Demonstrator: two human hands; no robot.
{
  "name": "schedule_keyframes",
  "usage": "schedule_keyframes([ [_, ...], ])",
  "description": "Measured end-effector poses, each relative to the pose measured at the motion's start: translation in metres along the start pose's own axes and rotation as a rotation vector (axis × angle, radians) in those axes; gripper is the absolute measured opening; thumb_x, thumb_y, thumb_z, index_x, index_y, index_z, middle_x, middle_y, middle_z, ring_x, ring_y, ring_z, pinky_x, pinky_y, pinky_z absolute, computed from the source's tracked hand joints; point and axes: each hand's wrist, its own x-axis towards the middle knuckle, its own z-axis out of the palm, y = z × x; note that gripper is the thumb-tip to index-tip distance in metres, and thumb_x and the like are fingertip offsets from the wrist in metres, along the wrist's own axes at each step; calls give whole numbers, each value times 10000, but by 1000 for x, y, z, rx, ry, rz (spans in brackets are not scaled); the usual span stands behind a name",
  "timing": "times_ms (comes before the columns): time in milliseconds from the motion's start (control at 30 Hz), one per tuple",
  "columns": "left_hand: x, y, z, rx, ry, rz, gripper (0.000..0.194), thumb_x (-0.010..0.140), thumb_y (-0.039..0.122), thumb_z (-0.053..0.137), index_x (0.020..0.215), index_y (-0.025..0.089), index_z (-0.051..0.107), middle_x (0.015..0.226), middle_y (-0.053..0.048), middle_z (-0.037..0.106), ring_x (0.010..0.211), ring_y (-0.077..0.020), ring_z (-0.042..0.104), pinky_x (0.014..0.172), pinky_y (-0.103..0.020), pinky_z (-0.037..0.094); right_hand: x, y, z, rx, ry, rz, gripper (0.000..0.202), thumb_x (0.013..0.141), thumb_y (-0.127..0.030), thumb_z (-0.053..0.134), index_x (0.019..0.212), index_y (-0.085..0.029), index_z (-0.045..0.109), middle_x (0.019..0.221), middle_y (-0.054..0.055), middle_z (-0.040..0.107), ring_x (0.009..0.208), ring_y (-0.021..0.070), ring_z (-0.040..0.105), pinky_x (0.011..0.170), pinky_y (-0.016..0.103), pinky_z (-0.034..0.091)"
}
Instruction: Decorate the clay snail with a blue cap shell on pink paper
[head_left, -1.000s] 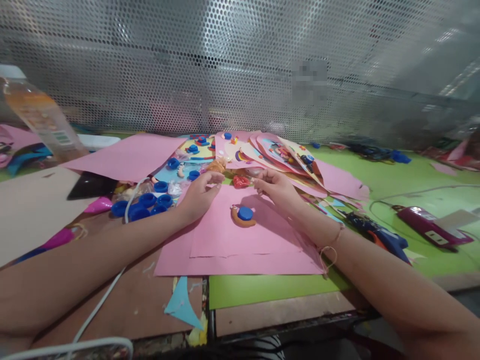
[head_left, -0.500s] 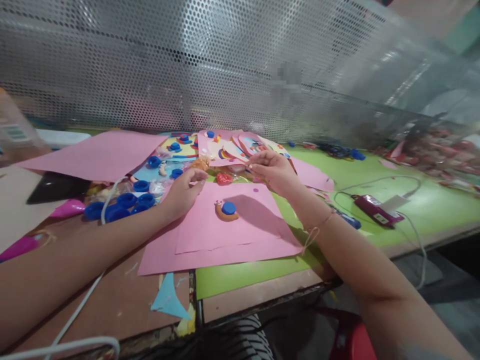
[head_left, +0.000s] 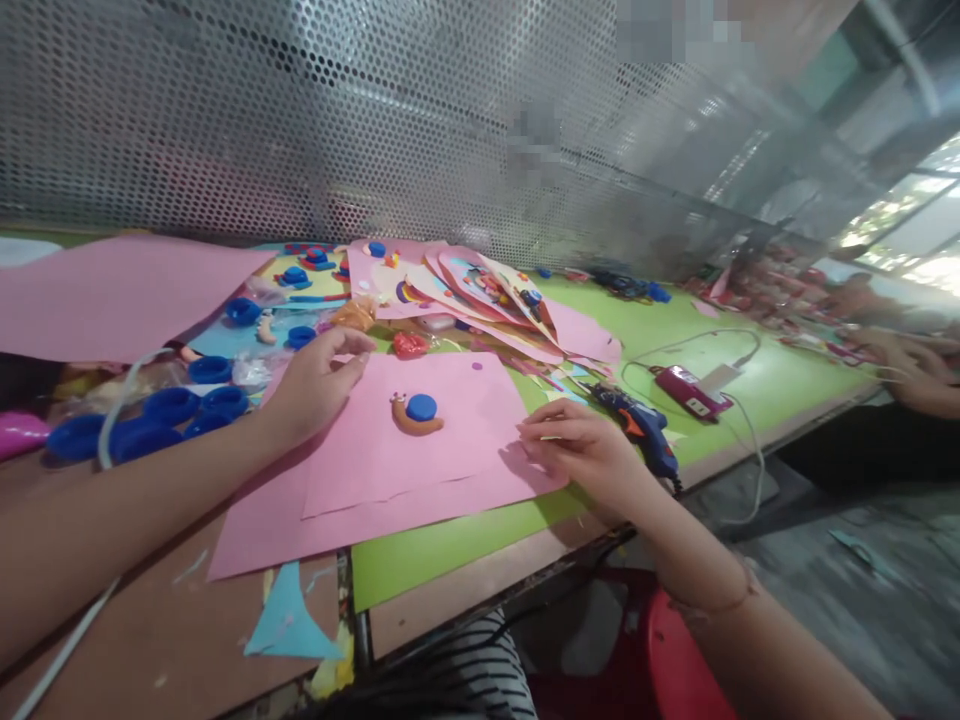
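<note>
A brown clay snail with a blue disc shell [head_left: 421, 407] lies on a pink sheet [head_left: 465, 455], which rests on a larger pink sheet. My left hand [head_left: 322, 385] hovers at the sheet's upper left, thumb and fingers apart, holding nothing visible. Over the sheet's right edge is my right hand [head_left: 574, 450], its fingertips drawn together; anything between them is too small to make out. A red wrapped lump [head_left: 410, 345] and an orange one in clear plastic [head_left: 355, 314] sit just beyond the pink sheet. A small purple dot [head_left: 477, 366] shows near its upper right.
Blue round caps [head_left: 171, 405] cluster at left, crossed by a white cable. Decorated paper cutouts [head_left: 450, 290] lie behind. At right are a blue glue gun [head_left: 645, 430] and a purple power adapter [head_left: 691, 392]. Another person's hands [head_left: 911, 365] show at far right.
My right hand has moved down from the cutouts to the pink sheet's right edge. The view has turned right, bringing another person's hands into sight. My left hand remains near the sheet's upper left.
</note>
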Motion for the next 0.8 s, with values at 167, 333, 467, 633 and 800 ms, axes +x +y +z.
schedule_keyframes([
  [167, -5, 7, 0, 118, -23, 110, 161, 747, 309, 469, 830, 204, 559, 908, -64, 622, 684, -183, 567, 582, -306, 489, -13, 2, 7, -164, 72, -99, 148, 838, -199, 556, 824, -217, 702, 815, 69, 652, 759, 171, 633, 672, 311, 544],
  [333, -12, 13, 2, 317, -109, 378, 199, 778, 285, 418, 868, 203, 576, 925, -85, 661, 826, -215, 580, 773, -351, 479, -16, -5, 13, -323, 48, -281, 275, 896, -105, 389, 940, -214, 638, 873, 73, 615, 818, 156, 621, 714, 288, 535],
  [467, -13, 12, 2, 330, -128, 455, 205, 787, 271, 421, 888, 190, 580, 937, -108, 668, 878, -231, 586, 832, -362, 454, -18, -5, 15, -389, -34, -356, 267, 889, -74, 401, 985, -198, 617, 880, 69, 598, 819, 146, 613, 712, 264, 533],
  [633, -11, 14, 1, 339, -106, 463, 191, 780, 274, 420, 868, 193, 569, 900, -106, 665, 828, -228, 580, 789, -358, 461, -24, 8, 6, -542, 188, -202, 241, 869, -77, 420, 867, -196, 630, 820, 72, 583, 733, 171, 599, 661, 301, 528],
  [800, -11, 13, 2, 338, -115, 426, 181, 775, 286, 425, 865, 210, 562, 906, -91, 648, 836, -222, 572, 801, -356, 461, -26, 3, 5, -499, 279, -203, 207, 867, -118, 454, 895, -211, 636, 838, 79, 604, 780, 189, 612, 700, 326, 528],
])
